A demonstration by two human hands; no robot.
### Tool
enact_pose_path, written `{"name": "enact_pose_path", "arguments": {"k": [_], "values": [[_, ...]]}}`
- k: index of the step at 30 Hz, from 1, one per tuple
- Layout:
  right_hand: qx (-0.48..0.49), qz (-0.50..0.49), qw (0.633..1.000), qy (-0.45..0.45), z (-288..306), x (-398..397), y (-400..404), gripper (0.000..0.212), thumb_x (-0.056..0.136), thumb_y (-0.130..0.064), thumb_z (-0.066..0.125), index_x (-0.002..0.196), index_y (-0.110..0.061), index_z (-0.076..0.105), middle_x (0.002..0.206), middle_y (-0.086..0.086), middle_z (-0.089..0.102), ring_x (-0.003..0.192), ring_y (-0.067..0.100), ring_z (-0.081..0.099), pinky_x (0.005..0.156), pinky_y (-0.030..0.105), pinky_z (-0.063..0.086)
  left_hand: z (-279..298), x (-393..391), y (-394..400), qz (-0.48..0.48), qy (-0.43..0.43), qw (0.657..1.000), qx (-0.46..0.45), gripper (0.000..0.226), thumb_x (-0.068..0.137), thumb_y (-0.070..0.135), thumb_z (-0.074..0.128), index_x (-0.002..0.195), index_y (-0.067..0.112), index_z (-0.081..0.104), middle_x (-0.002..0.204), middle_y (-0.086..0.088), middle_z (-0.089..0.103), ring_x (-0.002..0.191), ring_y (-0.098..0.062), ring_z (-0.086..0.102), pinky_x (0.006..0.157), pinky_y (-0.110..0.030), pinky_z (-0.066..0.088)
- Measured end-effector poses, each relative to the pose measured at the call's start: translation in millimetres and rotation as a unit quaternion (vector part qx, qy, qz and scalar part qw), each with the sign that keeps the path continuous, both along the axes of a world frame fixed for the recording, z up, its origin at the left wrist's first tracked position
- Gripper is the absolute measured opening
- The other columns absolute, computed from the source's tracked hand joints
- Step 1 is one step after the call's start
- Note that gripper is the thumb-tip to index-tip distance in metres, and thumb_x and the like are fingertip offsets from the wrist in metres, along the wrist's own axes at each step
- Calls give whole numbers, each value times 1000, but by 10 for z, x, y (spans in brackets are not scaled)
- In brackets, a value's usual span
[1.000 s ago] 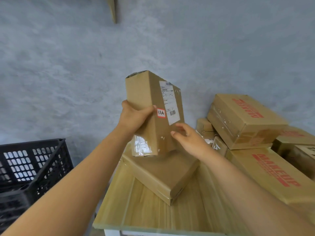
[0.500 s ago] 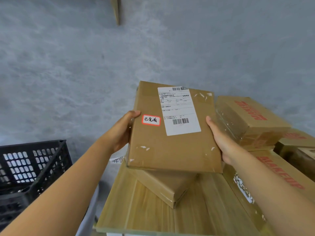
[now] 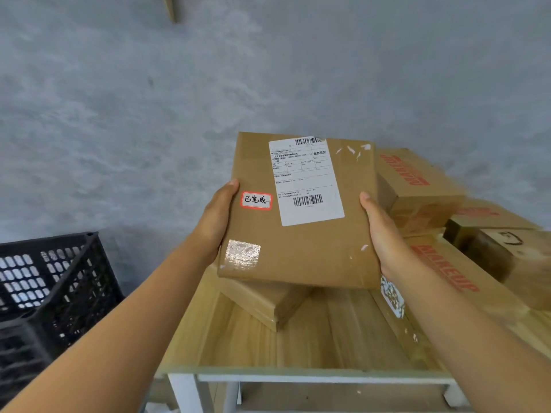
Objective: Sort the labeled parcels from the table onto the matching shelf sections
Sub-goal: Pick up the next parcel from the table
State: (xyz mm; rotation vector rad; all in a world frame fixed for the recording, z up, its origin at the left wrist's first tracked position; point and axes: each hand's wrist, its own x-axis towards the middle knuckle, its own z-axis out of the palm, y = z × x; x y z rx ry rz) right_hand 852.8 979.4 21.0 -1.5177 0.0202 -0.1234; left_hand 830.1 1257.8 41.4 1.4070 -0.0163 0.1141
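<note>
A flat brown cardboard parcel (image 3: 298, 242) is held above the wooden table (image 3: 313, 338), its broad face turned up toward me. It carries a white shipping label with barcodes and a small red-bordered sticker with handwritten characters. My left hand (image 3: 216, 222) grips its left edge, thumb on top. My right hand (image 3: 380, 234) grips its right edge, thumb along the side. Another flat brown parcel (image 3: 265, 302) lies on the table just beneath it.
Several brown boxes printed with red MAKEUP lettering (image 3: 417, 186) are piled on the table's right side. A black plastic crate (image 3: 44, 293) stands on the floor to the left. A grey wall is behind, and the table's white frame (image 3: 298, 380) shows at the front edge.
The parcel was turned from upright on its edge to flat with its label facing me. My right hand shifted from its front face to its right edge. It now sits slightly closer.
</note>
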Motion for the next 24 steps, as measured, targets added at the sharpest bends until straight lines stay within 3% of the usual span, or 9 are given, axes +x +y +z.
{"name": "enact_pose_path", "arguments": {"k": [3,7,11,16,20,22,24], "values": [[-2,3,1000,12,-52,-180,-56,25,92,-64,51,107,-47,62,126,-5,67,110,21,67,94,49,55,-71,-142,-46,1,6,1000,9,50,100,53,40,122,17,68,109,-10,75,95,-26,74,66,-30,60],[-11,-22,1000,15,-43,-515,-190,50,90,-67,51,128,-35,58,120,-1,70,105,23,69,92,49,56,-78,-320,-149,-8,8,1000,22,51,99,55,41,119,19,69,107,-10,76,94,-26,74,66,-30,59],[-43,-81,996,0,29,-964,-459,40,89,-70,49,113,-40,63,109,-4,74,95,18,72,80,40,59,-16,-454,-422,-40,7,999,34,50,98,56,41,115,20,72,106,-9,76,93,-25,75,66,-29,59],[-48,-186,981,-5,-59,-1732,-802,49,86,-72,51,109,-31,67,90,-10,78,73,6,74,61,25,55,-102,-750,-836,-122,33,991,49,54,92,63,44,115,24,72,105,-7,76,95,-25,74,78,-36,58],[-64,-249,966,12,-219,-2489,-985,72,70,-82,51,119,-31,65,88,-13,77,76,7,74,68,30,54,-270,-1129,-1180,-182,67,980,43,52,89,66,49,108,26,76,98,-6,78,88,-25,76,72,-34,57],[-64,-280,957,23,-256,-2847,-1115,72,72,-81,51,120,-29,64,90,-10,78,79,11,75,73,33,57,-323,-1325,-1412,-206,74,975,33,52,91,64,49,110,24,76,98,-8,78,87,-25,76,69,-32,58],[-60,-318,946,25,-249,-3225,-1290,63,80,-75,54,119,-27,62,89,-10,77,76,9,75,65,27,57,-344,-1533,-1697,-232,63,970,27,51,95,60,46,114,22,73,100,-9,77,86,-25,76,65,-31,59]]}}
